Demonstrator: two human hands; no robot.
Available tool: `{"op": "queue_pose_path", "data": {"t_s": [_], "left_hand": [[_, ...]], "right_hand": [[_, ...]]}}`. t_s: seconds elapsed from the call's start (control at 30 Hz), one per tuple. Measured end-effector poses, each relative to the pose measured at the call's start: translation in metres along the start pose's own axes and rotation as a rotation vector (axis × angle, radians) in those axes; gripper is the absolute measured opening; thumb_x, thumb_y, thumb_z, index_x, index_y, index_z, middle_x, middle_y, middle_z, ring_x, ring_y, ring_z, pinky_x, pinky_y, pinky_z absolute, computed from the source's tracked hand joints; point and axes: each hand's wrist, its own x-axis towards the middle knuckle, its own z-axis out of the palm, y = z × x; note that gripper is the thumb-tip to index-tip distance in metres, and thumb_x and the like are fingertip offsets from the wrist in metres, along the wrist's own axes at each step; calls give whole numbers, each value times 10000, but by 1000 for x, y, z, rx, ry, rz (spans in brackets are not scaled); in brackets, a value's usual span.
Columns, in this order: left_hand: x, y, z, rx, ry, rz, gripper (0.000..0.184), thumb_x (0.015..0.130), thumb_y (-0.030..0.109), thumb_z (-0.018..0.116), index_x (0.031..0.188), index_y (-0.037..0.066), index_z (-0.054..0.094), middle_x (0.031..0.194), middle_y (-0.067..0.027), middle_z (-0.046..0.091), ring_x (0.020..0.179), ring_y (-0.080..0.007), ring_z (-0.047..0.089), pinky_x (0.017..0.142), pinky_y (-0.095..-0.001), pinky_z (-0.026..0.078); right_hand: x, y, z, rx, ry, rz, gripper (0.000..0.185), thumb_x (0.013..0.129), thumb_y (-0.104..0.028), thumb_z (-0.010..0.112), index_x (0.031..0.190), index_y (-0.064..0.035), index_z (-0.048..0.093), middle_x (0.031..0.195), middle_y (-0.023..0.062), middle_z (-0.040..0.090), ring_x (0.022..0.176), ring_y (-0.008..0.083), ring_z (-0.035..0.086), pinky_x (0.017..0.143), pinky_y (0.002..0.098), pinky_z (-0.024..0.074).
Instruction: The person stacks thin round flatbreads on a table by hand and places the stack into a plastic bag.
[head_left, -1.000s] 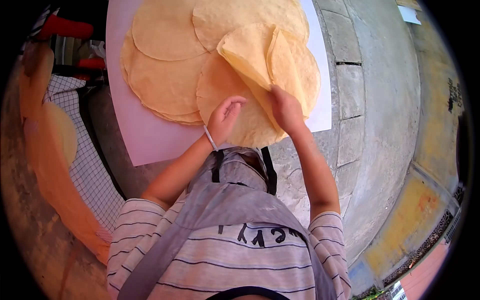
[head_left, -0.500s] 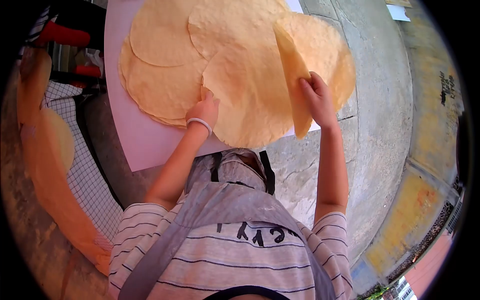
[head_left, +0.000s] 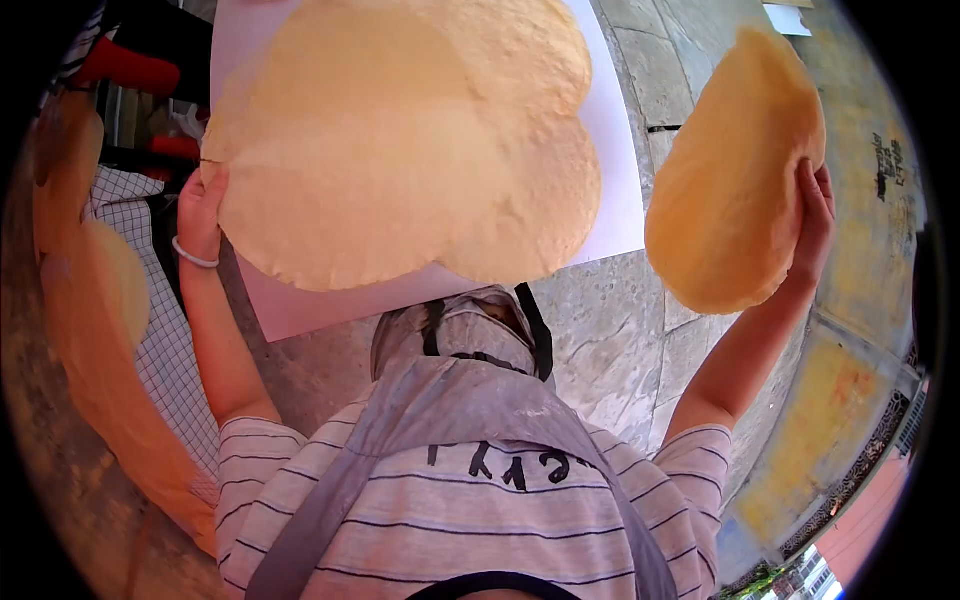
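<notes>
Evidently, in the head view the left hand (head_left: 202, 212), towards ten o'clock, pinches the rim of a broad, thin, pale-golden round sheet (head_left: 340, 190), which spreads over a pile of similar rounded sheets (head_left: 545, 195) at twelve. Beneath lies a smooth white board (head_left: 618, 190). Between two and three, beyond the board's edge, the right hand (head_left: 818, 220) pinches a loose, curved, golden-orange sheet (head_left: 735, 170) by its outer side, so it hangs over the grey stone paving (head_left: 600, 330). Edge grips probably spare such thin, floppy pieces from creasing across the middle. Both arms reach wide from the body; the left forearm rises towards eleven, its wrist ringed by a white band (head_left: 195, 254), the right slants towards one.
</notes>
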Motion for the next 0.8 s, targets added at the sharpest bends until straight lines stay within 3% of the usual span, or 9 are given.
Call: {"op": "queue_pose_path", "data": {"t_s": [0.1, 0.17, 0.23, 0.27, 0.4, 0.5, 0.6, 0.7, 0.8], "left_hand": [[-16, -25, -89, 375, 188, -67, 366, 862, 173, 589, 1164, -12, 497, 1121, -107, 572, 989, -171, 568, 827, -274, 455], [-31, -39, -79, 1351, 456, -185, 412, 820, 172, 624, 1172, 8, 489, 1146, -158, 535, 1010, -236, 548, 837, -317, 452], [-41, -72, -45, 1549, 641, 321, 442, 781, 164, 646, 1167, 21, 485, 1125, -198, 507, 1002, -290, 529, 832, -354, 450], [-43, -93, -13, 1282, 548, 362, 396, 799, 146, 624, 1147, 16, 487, 1095, -180, 521, 979, -265, 540, 807, -334, 462], [-67, -164, 142, -125, 150, -244, 214, 872, 73, 534, 1068, -2, 496, 976, -109, 575, 886, -161, 584, 708, -256, 509], [-70, -175, 203, -46, 292, -395, 229, 863, 146, 568, 1038, 12, 505, 913, -81, 589, 785, -141, 580, 625, -243, 501], [-63, -150, 207, 9, 7, -581, 237, 858, 156, 565, 1028, 4, 500, 787, -41, 587, 695, -140, 566, 581, -256, 487], [-69, -128, 222, 549, -2, 38, 145, 846, 140, 539, 851, 5, 487, 650, -63, 556, 652, -259, 575, 584, -334, 465], [-79, -132, 241, 300, -140, 214, 162, 823, 97, 523, 936, -20, 519, 907, -150, 547, 779, -324, 560, 703, -335, 464]], "right_hand": [[-15, 25, 58, -205, -244, 27, 255, 897, -94, 504, 1131, 6, 521, 973, 33, 593, 856, 93, 564, 740, 226, 454], [-35, 74, 115, -585, -474, -140, 277, 865, -99, 528, 1128, -12, 524, 903, 94, 611, 812, 167, 587, 704, 274, 457], [-65, 150, 162, -920, -465, -380, 291, 845, -104, 501, 1130, -45, 503, 985, 157, 602, 877, 338, 559, 725, 402, 461], [-82, 189, 172, -933, -537, -323, 282, 848, -107, 483, 1125, -58, 494, 1005, 148, 597, 887, 319, 566, 727, 412, 463], [-123, 257, 182, -906, -515, -242, 270, 839, -111, 487, 1103, -59, 502, 1072, 115, 586, 891, 307, 571, 743, 395, 471], [-130, 256, 186, -878, -420, -297, 247, 830, -113, 494, 1069, -60, 524, 1047, 110, 597, 886, 297, 575, 739, 392, 473], [-129, 248, 204, -845, -400, -273, 223, 829, -128, 502, 1036, -55, 542, 974, 120, 614, 858, 300, 581, 719, 393, 473], [-123, 234, 221, -787, -407, -159, 213, 844, -179, 512, 1007, -44, 541, 862, 148, 622, 796, 322, 586, 679, 405, 466], [-121, 218, 220, -859, -332, 68, 231, 861, -268, 526, 858, -38, 508, 729, 187, 600, 688, 365, 582, 581, 439, 442]]}}
